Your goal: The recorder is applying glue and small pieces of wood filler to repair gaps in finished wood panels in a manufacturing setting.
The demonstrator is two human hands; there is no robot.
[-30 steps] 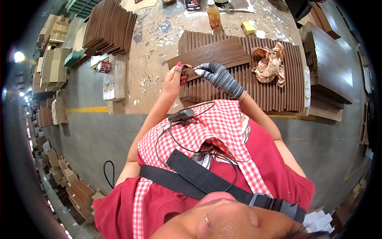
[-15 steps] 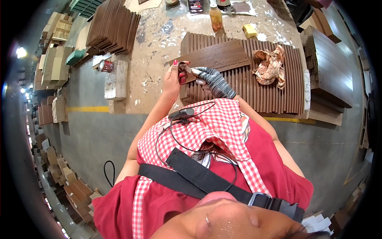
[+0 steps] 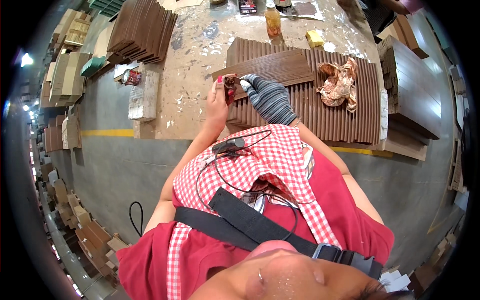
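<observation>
My left hand (image 3: 219,100), with red nails, is closed around a small round piece (image 3: 229,81) holding dark brown stuff; its exact kind is too small to tell. My right hand (image 3: 267,99) wears a grey striped glove with bare fingertips. Its fingers are pinched together beside the small round piece, and whatever they grip is hidden. Just beyond both hands, a flat brown wooden board (image 3: 280,69) lies slanted across a row of brown slats (image 3: 345,127) packed side by side. A crumpled, stained cloth (image 3: 338,85) rests on the slats at the right.
On the paint-spotted table (image 3: 192,75) stand a bottle of amber liquid (image 3: 272,22), a yellow sponge-like block (image 3: 314,38) and a phone (image 3: 247,6). Brown boards (image 3: 140,32) are stacked far left, near a can (image 3: 131,77). More boards (image 3: 412,92) are piled right. Another person's arm (image 3: 397,6) shows far right.
My right hand has turned so the back of its glove faces up more, its fingertips still by the small round piece. My left hand keeps nearly the same place.
</observation>
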